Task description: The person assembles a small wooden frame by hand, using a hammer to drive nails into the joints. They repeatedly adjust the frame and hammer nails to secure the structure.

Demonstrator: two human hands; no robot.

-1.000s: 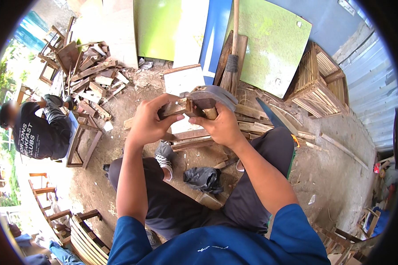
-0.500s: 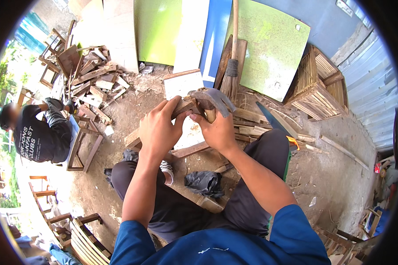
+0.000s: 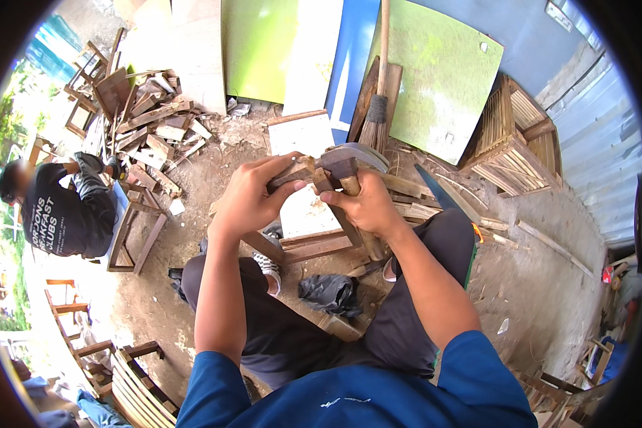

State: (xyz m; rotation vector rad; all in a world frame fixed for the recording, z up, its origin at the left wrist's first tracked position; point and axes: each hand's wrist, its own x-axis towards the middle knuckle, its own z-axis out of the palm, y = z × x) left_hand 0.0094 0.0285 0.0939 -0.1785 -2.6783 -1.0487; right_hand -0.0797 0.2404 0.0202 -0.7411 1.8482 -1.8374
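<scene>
Between my knees stands a small wooden frame (image 3: 314, 248) with a white panel (image 3: 307, 212) in it. My left hand (image 3: 248, 196) grips a wooden bar (image 3: 292, 173) at the top of this frame, its thumb pressed along the bar's near side. A claw hammer (image 3: 346, 164) is in my right hand (image 3: 367, 203), whose fingers wrap round the wooden handle close under the head. The dark head lies beside the frame's upper corner, its claw turned right. Whether the head touches the wood I cannot tell.
Wood scraps (image 3: 153, 135) are heaped at the far left, near a seated person (image 3: 64, 210). A handsaw (image 3: 446, 191) rests by my right knee. Ahead are a broom (image 3: 375, 121) and leaning green boards (image 3: 442, 78). A black plastic bag (image 3: 329, 294) lies between my feet.
The hammer's head has turned, its claw swinging up and to the right. My right hand has shifted slightly right, and my left hand slightly left and down, uncovering more of the frame.
</scene>
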